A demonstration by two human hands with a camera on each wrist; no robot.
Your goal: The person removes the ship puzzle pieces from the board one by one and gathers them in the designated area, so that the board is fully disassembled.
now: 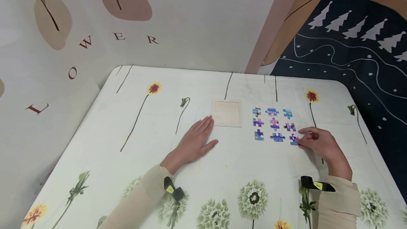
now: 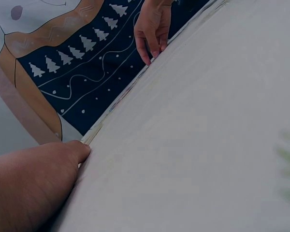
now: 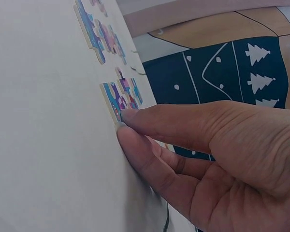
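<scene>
My left hand [image 1: 194, 141] lies flat on the tablecloth, fingers straight, the fingertips right at the lower left corner of a square wooden puzzle tray [image 1: 226, 113]. The tray's inside is bare wood. To its right, colourful jigsaw pieces [image 1: 274, 123] lie in three rows of three. My right hand [image 1: 319, 143] is at the near right corner of these rows. Between thumb and index finger it pinches the edge of a purple and blue jigsaw piece [image 3: 112, 100], partly covered by the fingertips. The left wrist view shows the left thumb [image 2: 82, 151] but no pieces clearly.
A white tablecloth [image 1: 248, 165] with printed flowers and dandelions covers the table. Behind it rises a pale wall covering [image 1: 197, 41] with letters. A dark blue panel with white trees [image 1: 359, 56] hangs at the right. Black wrist bands [image 1: 317, 184] sit over both beige sleeves.
</scene>
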